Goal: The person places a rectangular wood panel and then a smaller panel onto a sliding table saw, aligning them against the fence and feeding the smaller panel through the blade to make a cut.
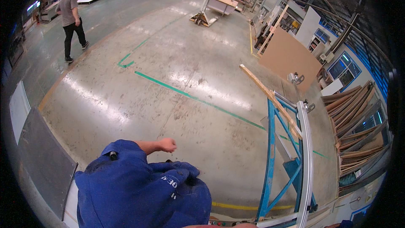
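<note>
Head view: blue frame [270,156], brown strips [349,104] in rack [361,119].

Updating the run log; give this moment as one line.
bare hand: curled, nothing visibly held | blue metal frame: right of hand | other person: upper left, mid-stride

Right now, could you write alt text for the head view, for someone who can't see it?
A person's bare hand extends from blue clothing, above a workshop floor. To the right, a wooden beam overlaps a blue metal frame; at upper left, another person walks.
</note>
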A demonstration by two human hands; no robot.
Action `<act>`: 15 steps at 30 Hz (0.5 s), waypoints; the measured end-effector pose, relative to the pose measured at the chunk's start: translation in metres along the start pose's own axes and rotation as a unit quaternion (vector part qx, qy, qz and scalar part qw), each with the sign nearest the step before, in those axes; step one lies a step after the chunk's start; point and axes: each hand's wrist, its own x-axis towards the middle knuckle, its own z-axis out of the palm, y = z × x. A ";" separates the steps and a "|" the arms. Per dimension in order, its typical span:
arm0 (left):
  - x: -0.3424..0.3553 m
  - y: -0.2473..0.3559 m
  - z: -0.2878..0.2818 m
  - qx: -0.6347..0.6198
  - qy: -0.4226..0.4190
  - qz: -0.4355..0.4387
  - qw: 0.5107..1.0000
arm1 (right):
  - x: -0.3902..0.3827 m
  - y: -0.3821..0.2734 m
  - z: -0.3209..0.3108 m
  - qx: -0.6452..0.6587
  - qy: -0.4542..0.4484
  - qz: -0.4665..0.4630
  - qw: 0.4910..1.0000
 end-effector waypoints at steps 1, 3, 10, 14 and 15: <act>-0.005 0.024 0.003 -0.049 -0.009 -0.002 0.999 | 0.002 -0.003 0.003 0.003 -0.002 -0.003 1.000; -0.014 0.052 0.008 -0.158 -0.021 0.008 0.987 | 0.006 -0.007 0.007 0.005 -0.003 -0.017 1.000; -0.040 -0.040 -0.013 -0.024 -0.165 -0.062 0.984 | 0.015 -0.021 0.016 0.020 -0.005 -0.036 0.999; -0.100 -0.124 -0.030 0.074 -0.070 0.010 0.995 | 0.020 -0.026 0.019 0.026 -0.007 -0.042 0.999; -0.116 -0.138 -0.033 0.127 -0.043 0.051 0.990 | 0.021 -0.027 0.019 0.025 -0.005 -0.043 0.999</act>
